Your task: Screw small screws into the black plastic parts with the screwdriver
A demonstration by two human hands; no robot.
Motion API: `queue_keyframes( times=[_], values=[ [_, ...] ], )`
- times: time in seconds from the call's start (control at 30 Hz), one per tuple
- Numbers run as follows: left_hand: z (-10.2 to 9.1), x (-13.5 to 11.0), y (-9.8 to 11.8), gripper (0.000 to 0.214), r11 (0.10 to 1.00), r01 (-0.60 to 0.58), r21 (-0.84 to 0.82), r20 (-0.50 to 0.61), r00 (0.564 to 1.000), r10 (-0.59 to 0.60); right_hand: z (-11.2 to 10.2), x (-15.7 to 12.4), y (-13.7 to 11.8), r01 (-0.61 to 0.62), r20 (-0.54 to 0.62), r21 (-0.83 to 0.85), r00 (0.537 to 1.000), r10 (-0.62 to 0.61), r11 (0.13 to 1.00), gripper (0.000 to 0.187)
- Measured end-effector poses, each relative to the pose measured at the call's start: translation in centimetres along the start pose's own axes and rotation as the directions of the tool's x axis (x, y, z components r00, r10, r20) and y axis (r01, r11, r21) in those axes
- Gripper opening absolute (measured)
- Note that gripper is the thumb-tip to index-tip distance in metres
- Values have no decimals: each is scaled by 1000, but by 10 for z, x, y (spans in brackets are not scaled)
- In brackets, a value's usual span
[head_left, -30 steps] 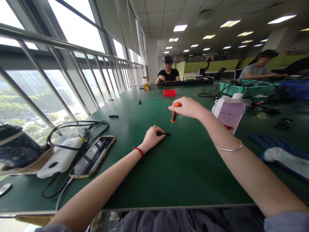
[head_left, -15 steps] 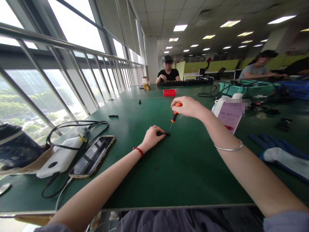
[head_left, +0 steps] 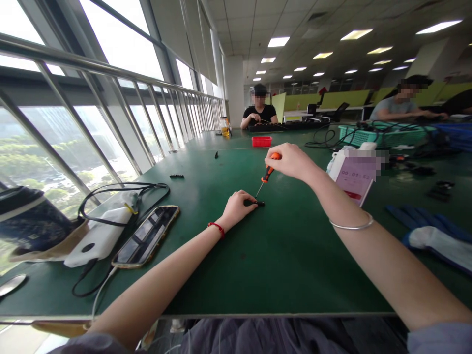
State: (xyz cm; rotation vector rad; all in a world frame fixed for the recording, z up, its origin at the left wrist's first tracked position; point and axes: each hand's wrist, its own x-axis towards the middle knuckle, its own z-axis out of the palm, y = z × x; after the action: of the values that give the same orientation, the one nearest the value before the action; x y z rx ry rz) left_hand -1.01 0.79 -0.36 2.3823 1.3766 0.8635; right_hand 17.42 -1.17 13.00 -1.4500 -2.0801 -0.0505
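Note:
My right hand [head_left: 288, 160] is closed round the orange and black handle of a screwdriver [head_left: 268, 173], which tilts with its thin shaft pointing down and left. The shaft's tip comes down at a small black part [head_left: 260, 203] on the green table; whether it touches the part or sits just behind it I cannot tell. My left hand [head_left: 239, 206] pinches that part near its left end and keeps it on the tabletop. The part's left portion is hidden by my fingers.
A phone [head_left: 146, 237], a white power bank [head_left: 99, 236] and black cables lie left. Two small black pieces [head_left: 176, 176] [head_left: 216, 155] are farther back. A red tray [head_left: 261, 141], a phone showing a timer [head_left: 356, 177], gloves [head_left: 438, 241] and a teal basket [head_left: 387, 135] stand beyond or right. Co-workers sit behind.
The screwdriver now leans more, its tip shifted left along the black part toward my left fingers. My left hand still pinches the part. The whole view has shifted slightly.

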Motion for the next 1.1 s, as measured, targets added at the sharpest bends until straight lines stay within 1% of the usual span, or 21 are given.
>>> queue_keyframes(
  times=[0.17,0.33,0.57,0.8,1.1],
  values=[
    [-1,-1,1,15,1000,0,5,-1,1000,0,6,0,-1,22,37,6,999,-23,1000,21],
    [0,-1,1,16,1000,-7,8,-3,1000,7,4,0,1,7,21,-10,1000,-6,1000,21],
    [-1,0,1,15,1000,-7,10,-4,1000,7,5,1,2,-6,45,-5,999,6,1000,21],
    [-2,-1,2,16,1000,-2,7,2,1000,2,4,0,2,2,15,-7,1000,-2,1000,20],
    [-1,-1,2,15,1000,-3,2,-5,1000,3,5,0,0,-18,45,-21,999,19,1000,19]
  ],
)
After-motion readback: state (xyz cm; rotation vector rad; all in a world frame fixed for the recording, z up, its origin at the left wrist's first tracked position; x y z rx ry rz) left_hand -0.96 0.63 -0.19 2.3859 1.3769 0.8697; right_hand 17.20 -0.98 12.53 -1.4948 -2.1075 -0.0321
